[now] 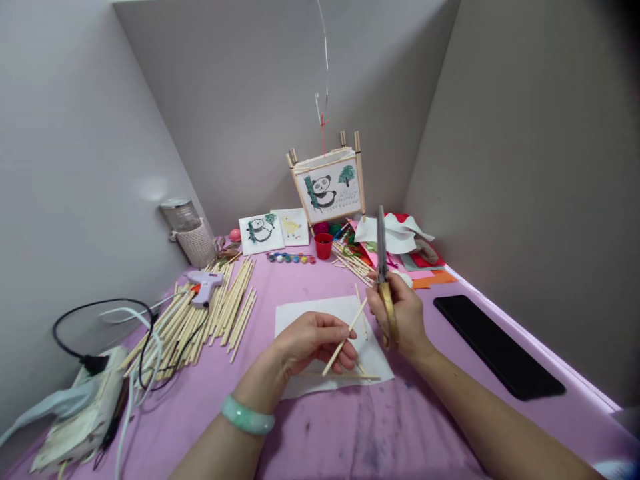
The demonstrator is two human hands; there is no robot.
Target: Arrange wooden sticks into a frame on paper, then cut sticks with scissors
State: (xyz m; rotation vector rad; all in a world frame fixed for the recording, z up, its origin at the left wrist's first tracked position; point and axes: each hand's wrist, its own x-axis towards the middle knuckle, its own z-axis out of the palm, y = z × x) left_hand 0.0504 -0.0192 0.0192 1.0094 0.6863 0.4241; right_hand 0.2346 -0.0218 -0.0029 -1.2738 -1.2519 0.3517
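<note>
My left hand (317, 339) pinches a short wooden stick (344, 339) slantwise between thumb and fingers, above a white sheet of paper (295, 320). In my right hand (403, 313) is a pair of scissors (383, 257) with gold handles, its blades pointing up and away from me. The stick's upper end comes close to the right hand's fingers; whether they touch I cannot tell. On the paper lie a few more thin sticks, one along the near edge (357, 377) and another upright at the right (361, 310). The left palm is partly hidden by its fingers.
At left, a purple glue gun (204, 287) rests on many wooden sticks (235, 307), near cables and a power strip (80, 420). A black phone (500, 347) lies right. Behind stand a panda lantern (327, 190), a red cup (323, 247), paints (291, 258) and a glass jar (187, 230).
</note>
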